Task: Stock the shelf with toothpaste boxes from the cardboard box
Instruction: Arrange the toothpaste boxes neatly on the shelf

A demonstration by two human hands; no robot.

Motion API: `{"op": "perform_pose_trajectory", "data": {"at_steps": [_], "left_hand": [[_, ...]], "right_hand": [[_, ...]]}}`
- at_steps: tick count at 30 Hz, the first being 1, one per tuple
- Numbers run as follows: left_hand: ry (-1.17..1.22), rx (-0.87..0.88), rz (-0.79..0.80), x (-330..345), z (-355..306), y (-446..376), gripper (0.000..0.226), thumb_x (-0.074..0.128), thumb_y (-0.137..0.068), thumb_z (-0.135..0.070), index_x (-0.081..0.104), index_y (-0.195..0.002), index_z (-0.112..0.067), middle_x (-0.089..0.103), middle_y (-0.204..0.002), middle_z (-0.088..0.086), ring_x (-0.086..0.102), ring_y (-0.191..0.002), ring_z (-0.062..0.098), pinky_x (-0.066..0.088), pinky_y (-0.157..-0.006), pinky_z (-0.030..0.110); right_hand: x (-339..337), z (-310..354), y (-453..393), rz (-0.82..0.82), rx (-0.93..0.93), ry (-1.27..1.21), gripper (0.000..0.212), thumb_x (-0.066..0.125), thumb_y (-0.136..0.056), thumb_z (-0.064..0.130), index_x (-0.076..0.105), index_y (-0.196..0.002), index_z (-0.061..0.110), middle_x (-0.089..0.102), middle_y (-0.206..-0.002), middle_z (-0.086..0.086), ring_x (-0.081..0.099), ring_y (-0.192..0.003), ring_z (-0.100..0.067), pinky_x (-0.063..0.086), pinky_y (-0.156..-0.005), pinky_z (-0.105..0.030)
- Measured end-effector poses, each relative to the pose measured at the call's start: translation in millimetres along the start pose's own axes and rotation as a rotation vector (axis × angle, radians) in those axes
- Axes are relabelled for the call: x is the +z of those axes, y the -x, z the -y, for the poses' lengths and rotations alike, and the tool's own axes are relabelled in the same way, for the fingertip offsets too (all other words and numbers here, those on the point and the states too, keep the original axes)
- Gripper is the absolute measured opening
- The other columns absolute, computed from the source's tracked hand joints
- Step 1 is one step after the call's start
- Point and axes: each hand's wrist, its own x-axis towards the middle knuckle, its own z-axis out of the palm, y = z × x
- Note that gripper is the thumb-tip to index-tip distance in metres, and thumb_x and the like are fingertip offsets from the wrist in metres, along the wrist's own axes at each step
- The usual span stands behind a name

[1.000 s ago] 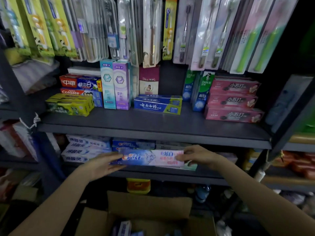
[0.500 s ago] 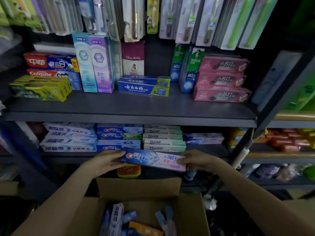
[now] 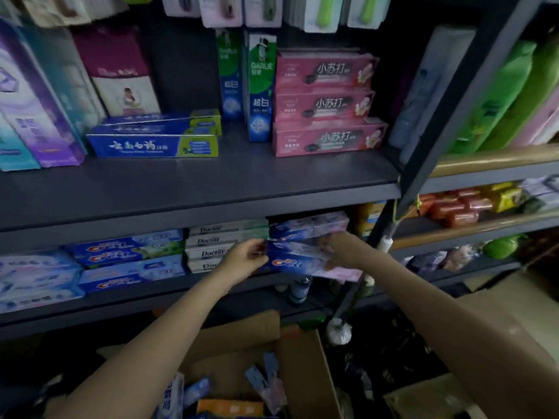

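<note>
Nearest, the open carton (image 3: 305,364) holds several loose boxes, some upright. Above it, the left hand (image 3: 245,260) pinches the Crest box's (image 3: 302,263) left end; the right hand (image 3: 341,247) curls over its right part. The box lies at the lower shelf's (image 3: 151,300) edge, beside the Doctor stack (image 3: 211,246).

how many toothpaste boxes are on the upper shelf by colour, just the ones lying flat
Pink boxes: 3
Blue boxes: 2
Total: 5 flat boxes on the upper shelf
</note>
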Motion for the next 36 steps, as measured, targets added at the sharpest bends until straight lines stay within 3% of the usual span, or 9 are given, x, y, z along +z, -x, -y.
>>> {"op": "perform_pose_trajectory", "data": {"at_steps": [5, 12, 17, 23, 26, 29, 31, 33, 36], "left_hand": [[-0.665, 0.059, 0.065, 20.8, 22.1, -19.1, 0.050, 0.033, -0.097, -0.004, 0.023, -0.146, -0.009, 0.016, -0.155, 0.006, 0.014, -0.143, 0.020, 0.012, -0.113, 0.024], [-0.790, 0.037, 0.131, 11.1, 42.8, -23.7, 0.056, 0.039, -0.097, -0.009, 0.017, -0.148, -0.009, 0.003, -0.157, 0.004, 0.001, -0.145, 0.018, 0.004, -0.115, 0.025], [-0.849, 0.025, 0.188, 0.7, 56.0, -26.8, 0.057, 0.040, -0.097, -0.010, 0.015, -0.148, -0.008, -0.006, -0.157, 0.000, -0.006, -0.144, 0.016, 0.004, -0.116, 0.028], [-0.777, 0.176, -0.055, 4.2, 75.4, -3.4, 0.045, 0.041, -0.095, -0.008, 0.037, -0.139, -0.010, 0.021, -0.152, 0.001, 0.016, -0.140, 0.017, 0.019, -0.113, 0.027], [-0.729, 0.347, -0.147, 3.5, 99.7, 28.8, 0.031, 0.049, -0.087, -0.002, 0.058, -0.116, -0.007, 0.048, -0.128, 0.008, 0.045, -0.121, 0.023, 0.038, -0.100, 0.032], [-0.695, 0.358, -0.089, 1.3, 143.0, 68.8, 0.025, 0.044, -0.081, -0.007, 0.064, -0.097, -0.006, 0.058, -0.107, 0.009, 0.061, -0.091, 0.024, 0.047, -0.076, 0.029], [-0.665, 0.233, -0.013, 1.4, 178.1, 92.7, 0.027, 0.045, -0.080, -0.005, 0.063, -0.100, -0.006, 0.056, -0.111, 0.009, 0.063, -0.076, 0.026, 0.047, -0.059, 0.030], [-0.707, 0.124, 0.045, 3.3, 218.9, 110.2, 0.030, 0.049, -0.084, -0.005, 0.058, -0.112, -0.009, 0.049, -0.122, 0.005, 0.063, -0.084, 0.025, 0.047, -0.060, 0.030], [-0.787, -0.133, 0.160, 6.9, 292.6, 135.0, 0.039, 0.045, -0.092, -0.012, 0.042, -0.131, -0.014, 0.034, -0.138, 0.001, 0.048, -0.113, 0.018, 0.037, -0.078, 0.024]], "right_hand": [[-2.0, -11.7, -30.7, -0.100, 0.137, 0.266, 0.045, 0.048, -0.092, 0.004, 0.045, -0.136, 0.012, 0.049, -0.136, -0.014, 0.049, -0.124, -0.032, 0.044, -0.093, -0.040], [18.0, -14.4, -62.4, -0.153, 0.145, 0.403, 0.040, 0.036, -0.097, 0.002, 0.046, -0.135, 0.005, 0.052, -0.133, -0.016, 0.052, -0.121, -0.034, 0.049, -0.077, -0.036], [23.9, -14.0, -71.2, -0.135, 0.209, 0.351, 0.038, 0.037, -0.095, -0.003, 0.048, -0.131, 0.003, 0.050, -0.134, -0.018, 0.054, -0.118, -0.034, 0.047, -0.088, -0.043], [42.6, 11.7, -66.3, -0.306, 0.217, 0.197, 0.048, 0.038, -0.091, -0.009, 0.036, -0.138, 0.001, 0.022, -0.148, -0.023, 0.054, -0.112, -0.038, 0.043, -0.068, -0.041], [75.3, 42.2, -42.3, -0.556, -0.071, 0.086, 0.035, 0.050, -0.081, -0.009, 0.054, -0.116, -0.004, 0.051, -0.121, -0.023, 0.062, -0.085, -0.039, 0.042, -0.053, -0.038], [127.7, 88.8, -9.0, -0.606, -0.444, 0.014, 0.014, 0.051, -0.077, 0.005, 0.063, -0.084, 0.006, 0.063, -0.085, -0.014, 0.060, -0.054, -0.029, 0.041, -0.036, -0.026], [174.1, 118.5, -1.3, -0.480, -0.565, -0.003, 0.014, 0.064, -0.070, 0.009, 0.062, -0.083, 0.011, 0.065, -0.083, -0.011, 0.063, -0.057, -0.026, 0.044, -0.038, -0.023], [224.1, 145.4, -5.2, -0.176, -0.510, 0.065, 0.029, 0.075, -0.067, 0.013, 0.066, -0.094, 0.011, 0.067, -0.098, -0.009, 0.067, -0.077, -0.022, 0.051, -0.055, -0.024], [311.7, 166.1, -11.7, 0.277, -0.377, 0.099, 0.035, 0.045, -0.094, 0.015, 0.047, -0.128, 0.006, 0.047, -0.135, -0.013, 0.049, -0.120, -0.029, 0.045, -0.093, -0.038]]}}
